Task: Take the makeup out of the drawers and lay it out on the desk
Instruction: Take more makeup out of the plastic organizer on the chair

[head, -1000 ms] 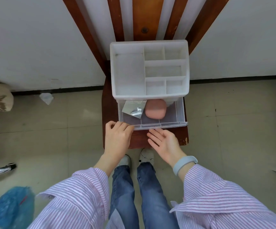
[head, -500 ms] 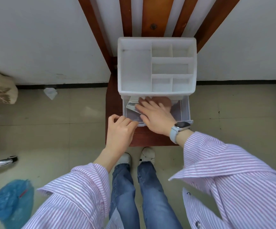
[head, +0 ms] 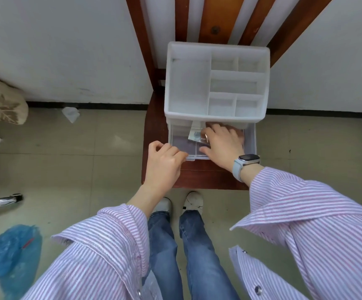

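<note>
Head view: white organizer (head: 188, 83) sits on a wooden chair seat (head: 154, 137), not a tabletop; it's the landmark here. Its top compartments look empty. The clear drawer (head: 180, 135) at the organizer's front is pulled out toward the person. Left hand (head: 164, 163) is at the drawer's front-left corner, fingers curled on the front lip, probably steadying the drawer so it doesn't slide or tip while the other hand digs. Right hand (head: 223, 141) is inside the drawer's right half, fingers bent down over something mostly hidden beneath; grip looks like it's closing, but I can't tell whether it actually has hold of anything. A silvery sachet (head: 194, 136) lies in the drawer just left of that hand, partly tucked under the organizer's body. Makeup is all in the drawer; nothing laid out yet, so the task is at an early stage. Risk: a blind grab could snag the sachet.
</note>
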A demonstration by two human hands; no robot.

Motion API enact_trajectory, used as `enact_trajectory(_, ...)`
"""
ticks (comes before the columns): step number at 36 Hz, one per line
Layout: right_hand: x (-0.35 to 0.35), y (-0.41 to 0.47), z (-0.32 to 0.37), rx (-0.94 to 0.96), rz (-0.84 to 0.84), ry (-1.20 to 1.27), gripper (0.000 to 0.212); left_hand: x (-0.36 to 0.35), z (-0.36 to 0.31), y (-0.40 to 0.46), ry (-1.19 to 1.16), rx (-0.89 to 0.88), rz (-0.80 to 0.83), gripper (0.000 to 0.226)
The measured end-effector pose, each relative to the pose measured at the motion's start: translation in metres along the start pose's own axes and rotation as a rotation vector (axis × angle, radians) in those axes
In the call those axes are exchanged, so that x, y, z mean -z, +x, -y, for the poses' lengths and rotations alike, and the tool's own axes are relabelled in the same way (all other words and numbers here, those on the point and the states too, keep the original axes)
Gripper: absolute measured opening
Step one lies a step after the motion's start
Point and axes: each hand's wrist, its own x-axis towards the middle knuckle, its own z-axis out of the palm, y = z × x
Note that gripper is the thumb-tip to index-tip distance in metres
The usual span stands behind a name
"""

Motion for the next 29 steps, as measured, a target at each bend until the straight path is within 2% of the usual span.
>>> enact_trajectory(6,-0.008,0.004,0.001,-0.07,0.018,-0.024,0.046,0.001,-0.001,-0.002,-0.003,-0.012,0.0,0.013)
enact_trajectory(11,-0.01,-0.001,-0.006,-0.009,-0.005,-0.083,0.036,-0.001,-0.006,-0.008,0.003,-0.001,0.016,0.018)
enact_trajectory(15,-0.009,-0.007,-0.01,0.051,0.001,-0.027,0.024,-0.002,-0.011,-0.016,0.018,0.015,0.043,0.022)
enact_trajectory(18,-0.006,-0.011,-0.015,0.112,0.031,0.062,0.015,-0.002,-0.011,-0.02,0.024,0.034,0.042,0.022)
enact_trajectory(21,-0.002,-0.016,-0.02,0.13,0.064,0.15,0.022,-0.001,-0.01,-0.02,0.027,0.034,0.035,0.021)
enact_trajectory(25,0.01,-0.031,-0.023,0.1,-0.01,0.415,0.027,0.002,-0.01,-0.018,0.032,0.044,0.036,0.017)
enact_trajectory(29,0.017,-0.051,-0.027,-0.046,-0.052,0.707,0.013,0.004,-0.009,-0.015,0.045,0.049,0.051,0.018)
